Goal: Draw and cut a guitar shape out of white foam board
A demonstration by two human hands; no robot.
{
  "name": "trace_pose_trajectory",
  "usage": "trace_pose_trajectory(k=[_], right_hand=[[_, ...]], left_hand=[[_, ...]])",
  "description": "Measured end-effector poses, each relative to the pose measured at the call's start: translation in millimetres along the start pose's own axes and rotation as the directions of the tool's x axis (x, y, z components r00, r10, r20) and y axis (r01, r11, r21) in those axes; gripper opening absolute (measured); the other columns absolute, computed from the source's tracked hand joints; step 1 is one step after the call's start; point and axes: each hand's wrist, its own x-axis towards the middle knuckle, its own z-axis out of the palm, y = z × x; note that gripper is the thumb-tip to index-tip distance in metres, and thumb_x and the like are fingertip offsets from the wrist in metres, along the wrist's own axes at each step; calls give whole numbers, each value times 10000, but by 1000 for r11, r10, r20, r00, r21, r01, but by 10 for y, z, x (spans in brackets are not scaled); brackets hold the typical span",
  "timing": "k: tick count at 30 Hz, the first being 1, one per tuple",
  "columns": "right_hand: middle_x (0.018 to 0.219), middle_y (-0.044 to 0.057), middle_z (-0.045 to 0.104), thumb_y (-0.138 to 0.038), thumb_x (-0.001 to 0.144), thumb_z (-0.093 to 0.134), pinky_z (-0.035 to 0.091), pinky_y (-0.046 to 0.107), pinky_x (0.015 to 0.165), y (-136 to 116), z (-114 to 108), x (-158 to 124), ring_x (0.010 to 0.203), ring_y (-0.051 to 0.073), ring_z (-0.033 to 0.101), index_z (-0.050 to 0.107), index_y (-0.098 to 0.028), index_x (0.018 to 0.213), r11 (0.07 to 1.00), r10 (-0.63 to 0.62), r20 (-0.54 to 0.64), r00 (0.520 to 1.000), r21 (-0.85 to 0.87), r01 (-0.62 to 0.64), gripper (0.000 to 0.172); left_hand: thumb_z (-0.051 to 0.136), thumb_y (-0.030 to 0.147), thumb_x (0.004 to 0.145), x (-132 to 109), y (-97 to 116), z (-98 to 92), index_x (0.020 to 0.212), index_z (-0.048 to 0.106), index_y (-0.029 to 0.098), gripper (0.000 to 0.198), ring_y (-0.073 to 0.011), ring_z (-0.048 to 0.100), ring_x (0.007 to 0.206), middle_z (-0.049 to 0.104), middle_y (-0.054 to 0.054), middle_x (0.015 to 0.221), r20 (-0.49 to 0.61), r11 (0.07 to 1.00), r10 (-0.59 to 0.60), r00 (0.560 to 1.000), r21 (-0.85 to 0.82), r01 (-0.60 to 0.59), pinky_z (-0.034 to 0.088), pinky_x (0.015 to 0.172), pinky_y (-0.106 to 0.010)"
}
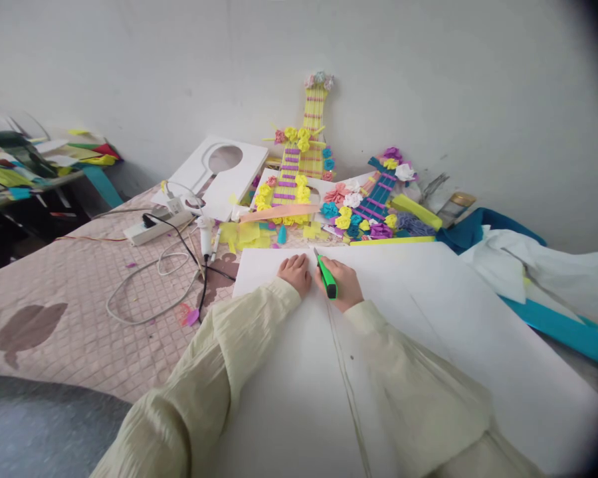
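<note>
A large white board lies in front of me, with a long line or slit running along it from the near edge toward my hands. In my right hand is a green and black utility knife, its tip on the board close to the far edge. My left hand presses down on the board just left of the knife, fingers laid out flat and apart from the tool. A fainter line shows on the board's right part.
Behind the board stand paper-flower decorations and yellow paper scraps. A white glue gun, a power strip and looping cables lie left on the quilted cloth. Blue strips and white sheeting are at right.
</note>
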Motion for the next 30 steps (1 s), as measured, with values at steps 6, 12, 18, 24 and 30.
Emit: trace_pose_trajectory(k=[6,12,18,24,30], right_hand=[[714,70,626,-259,798,399,415,254,598,-15,-20,-29,648,176,574,576,-123,980,1000,-8,18,1000,-23,8,288],[711,70,624,-254,795,401,416,255,596,-51,-42,-47,643,178,575,578,-117,977,999,4,27,1000,-38,-3,289],[715,72,630,-245,790,400,411,252,588,-87,-67,-94,641,179,577,582,-115,974,998,12,31,999,-56,-10,289],[714,69,630,-241,788,414,407,245,593,-103,-95,-135,655,177,576,581,-125,970,998,13,36,999,-64,-11,273],[704,67,627,-239,787,418,408,248,583,-122,-149,-174,635,175,578,584,-117,968,998,8,34,999,-61,-6,274]], left_hand=[[400,216,770,14,-30,27,1137,513,204,384,-181,426,1149,515,-25,1237,33,1000,11,999,-1,-11,311,984,-366],[397,218,775,10,-25,3,1139,510,213,381,-180,425,1150,512,-22,1238,37,1000,20,999,8,-20,298,997,-357],[388,220,778,14,-33,5,1148,501,205,387,-181,422,1154,502,-24,1249,51,1000,25,998,17,-26,299,995,-358],[390,220,777,15,-25,-24,1154,497,203,392,-187,410,1161,494,-28,1256,73,999,29,997,23,-31,299,994,-360],[385,220,783,15,-29,-28,1156,494,200,390,-183,408,1160,487,-35,1261,75,999,36,997,23,-38,297,995,-357]])
